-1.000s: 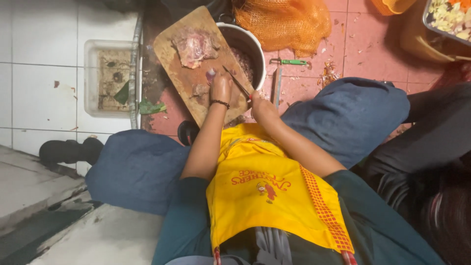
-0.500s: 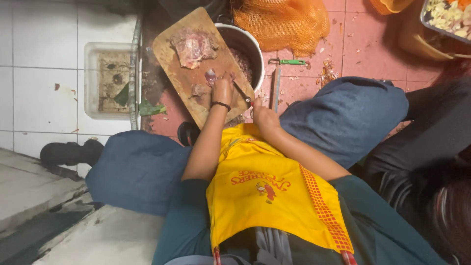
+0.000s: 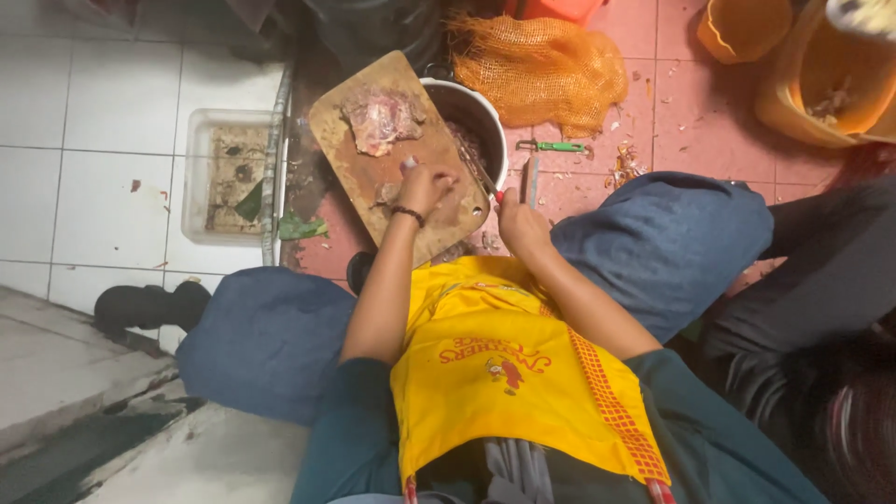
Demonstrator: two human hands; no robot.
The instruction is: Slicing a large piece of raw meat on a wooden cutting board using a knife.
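A wooden cutting board [image 3: 359, 182] lies tilted across a metal pot [image 3: 483, 119] on the pink tiled floor. A large raw meat chunk [image 3: 378, 121] sits at its far end. My left hand [image 3: 422, 187], a dark band on its wrist, presses on a small meat piece [image 3: 385, 194] near the board's middle. My right hand [image 3: 519, 222] is at the board's right edge and grips a red-handled knife [image 3: 483, 179], whose blade points toward the pot.
An orange mesh sack [image 3: 541, 70] lies behind the pot. A green peeler [image 3: 558, 147] and another blade [image 3: 532, 182] lie on the floor. A white plastic tub [image 3: 224, 173] stands left, orange buckets [image 3: 821, 84] far right. Another person in dark clothes [image 3: 821, 280] sits at my right.
My right hand has drawn the knife off the meat toward the board's right edge. My left hand stays on the board.
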